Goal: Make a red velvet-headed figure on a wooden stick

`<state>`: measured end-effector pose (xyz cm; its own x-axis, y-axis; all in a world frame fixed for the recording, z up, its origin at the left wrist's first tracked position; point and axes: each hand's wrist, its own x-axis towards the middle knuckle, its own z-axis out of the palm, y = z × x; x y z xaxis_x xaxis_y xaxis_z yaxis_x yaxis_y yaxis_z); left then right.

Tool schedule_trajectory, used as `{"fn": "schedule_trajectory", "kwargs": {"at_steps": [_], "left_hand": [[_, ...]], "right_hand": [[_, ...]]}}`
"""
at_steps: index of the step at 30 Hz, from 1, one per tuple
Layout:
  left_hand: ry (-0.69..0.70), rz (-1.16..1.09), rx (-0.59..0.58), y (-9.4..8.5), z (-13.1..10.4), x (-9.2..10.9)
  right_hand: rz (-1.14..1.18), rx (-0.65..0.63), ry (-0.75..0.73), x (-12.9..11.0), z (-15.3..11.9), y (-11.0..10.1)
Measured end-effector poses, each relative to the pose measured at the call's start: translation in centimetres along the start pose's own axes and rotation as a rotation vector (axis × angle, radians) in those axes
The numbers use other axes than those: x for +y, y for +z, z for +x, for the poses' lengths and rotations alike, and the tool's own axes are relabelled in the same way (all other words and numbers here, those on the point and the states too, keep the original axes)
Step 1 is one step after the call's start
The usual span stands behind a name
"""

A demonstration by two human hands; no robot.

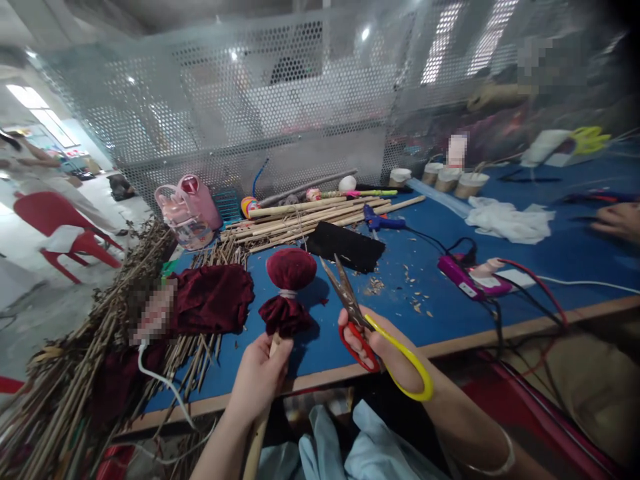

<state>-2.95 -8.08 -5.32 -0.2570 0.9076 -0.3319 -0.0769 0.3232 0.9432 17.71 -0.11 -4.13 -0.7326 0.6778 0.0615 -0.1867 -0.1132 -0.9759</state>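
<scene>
My left hand (263,370) is wrapped round a wooden stick (256,443) topped by a dark red velvet ball (291,267). A pale tie (287,293) cinches the cloth under the ball, and the rest flares below it in a ruffle (284,316). To the right, my right hand (385,347) grips scissors (350,297) by their red and yellow handles. Their blades point up and away, slightly parted, with no cloth between them. Beyond the blades lies a black cloth (346,247). More dark red velvet (213,298) is spread left of the ball.
Wooden sticks (310,217) and a blue glue gun (383,220) lie at the back. Dried stalks (100,340) pile up at left beside a pink bottle (200,200). A purple power strip (460,279) with cables sits right. Another person's hand (620,219) shows at far right.
</scene>
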Motion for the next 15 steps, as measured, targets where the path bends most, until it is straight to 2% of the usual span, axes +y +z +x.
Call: {"fn": "schedule_trajectory", "kwargs": {"at_steps": [3, 6, 10, 13, 15], "left_hand": [[0.006, 0.094, -0.009, 0.0, -0.2, -0.2], [0.026, 0.183, 0.01, 0.1, -0.5, -0.4], [0.178, 0.373, 0.097, 0.3, -1.0, -0.2], [0.323, 0.56, 0.177, 0.2, -1.1, 0.1], [0.349, 0.667, 0.177, -0.1, -1.0, 0.2]], "right_hand": [[-0.029, 0.035, -0.008, -0.6, 0.0, -0.1], [-0.109, 0.188, -0.084, -1.2, 0.5, -0.4], [-0.145, 0.331, -0.154, -1.2, 1.4, -0.8], [-0.15, 0.309, -0.101, -0.9, 1.5, -0.6], [-0.153, 0.222, -0.056, -0.9, 1.0, -0.4]]}}
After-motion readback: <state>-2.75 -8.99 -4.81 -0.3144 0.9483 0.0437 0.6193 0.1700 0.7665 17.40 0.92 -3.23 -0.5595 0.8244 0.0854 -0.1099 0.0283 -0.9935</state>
